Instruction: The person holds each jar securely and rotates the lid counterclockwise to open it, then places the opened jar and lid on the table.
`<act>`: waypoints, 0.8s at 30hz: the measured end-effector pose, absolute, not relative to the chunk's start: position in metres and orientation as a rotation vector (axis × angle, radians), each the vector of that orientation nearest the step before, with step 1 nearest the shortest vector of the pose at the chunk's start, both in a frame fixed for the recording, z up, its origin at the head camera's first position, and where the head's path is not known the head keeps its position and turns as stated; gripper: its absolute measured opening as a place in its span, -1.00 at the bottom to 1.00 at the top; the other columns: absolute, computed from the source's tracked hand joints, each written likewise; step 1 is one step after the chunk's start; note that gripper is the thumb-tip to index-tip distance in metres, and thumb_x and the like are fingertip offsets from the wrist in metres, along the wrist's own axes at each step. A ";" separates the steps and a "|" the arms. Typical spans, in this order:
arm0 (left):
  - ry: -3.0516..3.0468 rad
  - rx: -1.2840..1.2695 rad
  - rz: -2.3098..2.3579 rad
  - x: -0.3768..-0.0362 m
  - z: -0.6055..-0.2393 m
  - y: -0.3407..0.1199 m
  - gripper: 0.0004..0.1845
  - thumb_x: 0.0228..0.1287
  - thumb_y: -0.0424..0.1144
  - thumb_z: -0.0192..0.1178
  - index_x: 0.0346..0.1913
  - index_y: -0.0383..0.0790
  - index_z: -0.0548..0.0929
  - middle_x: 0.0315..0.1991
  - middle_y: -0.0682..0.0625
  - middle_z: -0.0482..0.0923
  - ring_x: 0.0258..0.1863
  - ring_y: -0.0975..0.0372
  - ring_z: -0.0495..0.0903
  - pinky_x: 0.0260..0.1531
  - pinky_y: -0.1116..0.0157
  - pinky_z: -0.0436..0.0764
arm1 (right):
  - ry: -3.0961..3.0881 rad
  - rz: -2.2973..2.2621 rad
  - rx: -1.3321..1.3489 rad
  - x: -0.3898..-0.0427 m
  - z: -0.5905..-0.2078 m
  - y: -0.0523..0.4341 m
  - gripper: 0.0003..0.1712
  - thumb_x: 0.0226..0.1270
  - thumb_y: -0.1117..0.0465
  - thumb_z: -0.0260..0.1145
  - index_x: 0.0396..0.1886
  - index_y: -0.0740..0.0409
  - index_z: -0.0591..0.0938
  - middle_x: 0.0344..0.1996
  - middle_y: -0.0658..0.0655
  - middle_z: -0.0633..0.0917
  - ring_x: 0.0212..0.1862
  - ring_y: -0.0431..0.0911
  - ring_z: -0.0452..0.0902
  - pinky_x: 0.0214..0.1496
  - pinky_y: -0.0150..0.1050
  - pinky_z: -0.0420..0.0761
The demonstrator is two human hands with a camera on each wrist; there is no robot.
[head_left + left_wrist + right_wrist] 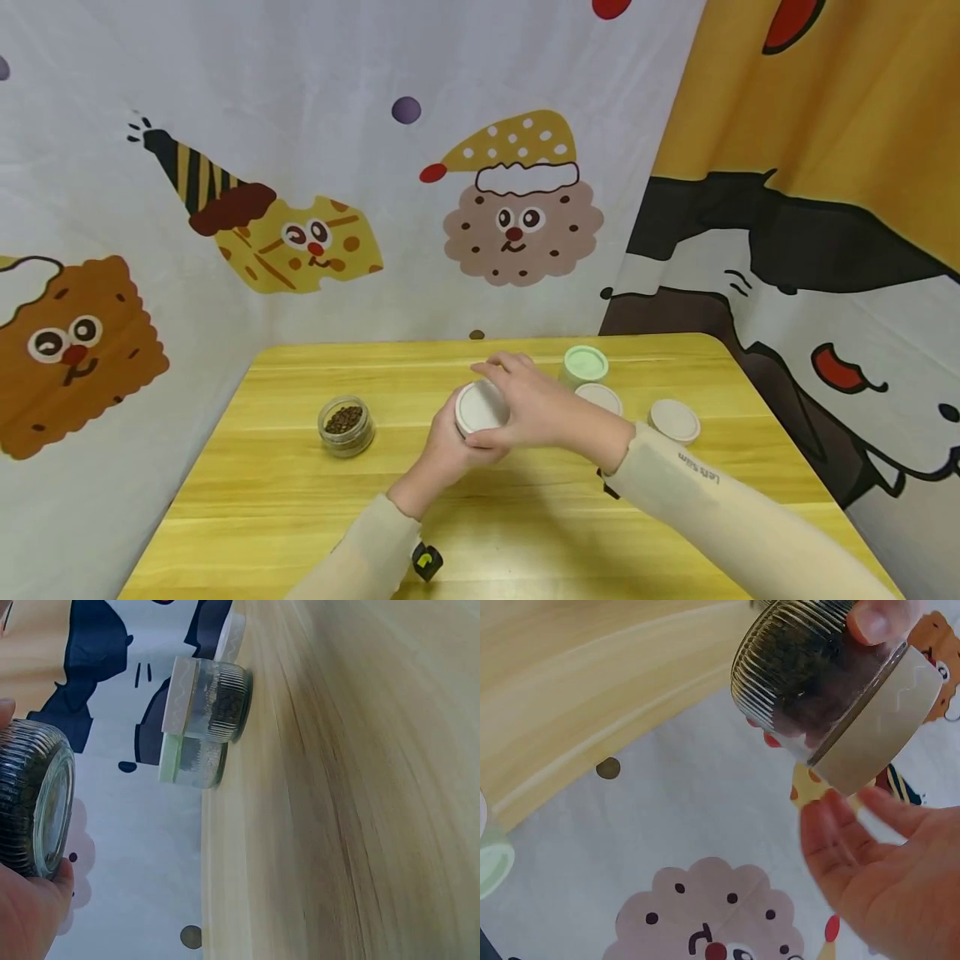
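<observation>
Jar (480, 408) is held up above the middle of the table (262, 500), tipped so its beige lid (481, 407) faces the head camera. It's gripped from below by the left hand (446, 454), fingers curled round the ribbed glass, and dark stuff can be seen through the glass in the wrist views. The right hand (536, 408) is wrapped over the lid side, thumb and fingers clamped round the rim, so both hands are clenched on the same jar. Cream sleeves are worn on both arms, and a small black device (426, 562) is seen near the left wrist at the front edge.

Off to the left, an open jar (346, 425) with brown bits inside is stood on the wood, no lid on it, well apart from the hands. To the right, just behind the right hand, three more jars are grouped: one with a white lid (674, 419) nearest the right edge, another white-lidded one (600, 397) partly hidden by the hand, and a green-lidded one (585, 365) furthest back.

Behind it all, a cartoon cloth (517, 208) with cookie faces is hung as a backdrop.
</observation>
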State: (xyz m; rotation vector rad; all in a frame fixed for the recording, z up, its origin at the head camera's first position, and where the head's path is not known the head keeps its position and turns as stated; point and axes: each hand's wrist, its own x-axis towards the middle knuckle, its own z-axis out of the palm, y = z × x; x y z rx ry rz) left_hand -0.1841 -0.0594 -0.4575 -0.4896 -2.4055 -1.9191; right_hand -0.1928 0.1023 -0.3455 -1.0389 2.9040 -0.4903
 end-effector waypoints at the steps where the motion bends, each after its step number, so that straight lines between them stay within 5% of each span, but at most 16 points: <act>1: -2.412 -0.475 -1.912 -0.184 -0.458 -0.059 -0.03 -0.25 -0.31 0.54 0.32 -0.11 0.27 0.18 -0.08 0.40 0.12 0.05 0.44 0.06 0.06 0.51 | 2.916 -0.482 -1.006 -0.192 -0.346 0.102 0.06 -0.11 -0.42 0.36 0.34 0.05 0.37 0.18 0.05 0.44 0.17 -0.06 0.35 0.08 -0.13 0.52; 8: -2.431 -0.433 -1.860 -0.184 -0.456 -0.057 -0.03 -0.30 -0.32 0.54 0.31 -0.13 0.29 0.18 -0.08 0.43 0.13 0.05 0.45 0.09 0.06 0.50 | 2.922 -0.540 -0.954 -0.190 -0.348 0.098 -0.06 -0.19 -0.26 0.48 0.19 0.12 0.50 0.02 0.04 0.51 0.01 -0.10 0.42 0.03 -0.19 0.53; 19: -2.381 -0.472 -1.961 -0.182 -0.452 -0.056 0.05 -0.31 -0.40 0.51 0.37 -0.02 0.22 0.24 -0.01 0.37 0.20 0.11 0.38 0.18 0.06 0.41 | 2.782 -0.554 -1.212 -0.197 -0.349 0.102 -0.03 -0.32 0.01 0.53 0.26 0.00 0.45 0.21 0.02 0.45 0.17 -0.06 0.35 0.14 -0.14 0.49; 24: -2.375 -0.467 -1.957 -0.183 -0.454 -0.057 0.01 -0.31 -0.42 0.51 0.34 -0.09 0.26 0.21 -0.08 0.40 0.19 0.05 0.40 0.17 0.02 0.41 | 2.775 -0.551 -1.222 -0.196 -0.347 0.102 0.00 -0.19 -0.08 0.50 0.34 0.00 0.35 0.28 0.08 0.36 0.23 -0.02 0.29 0.15 -0.09 0.48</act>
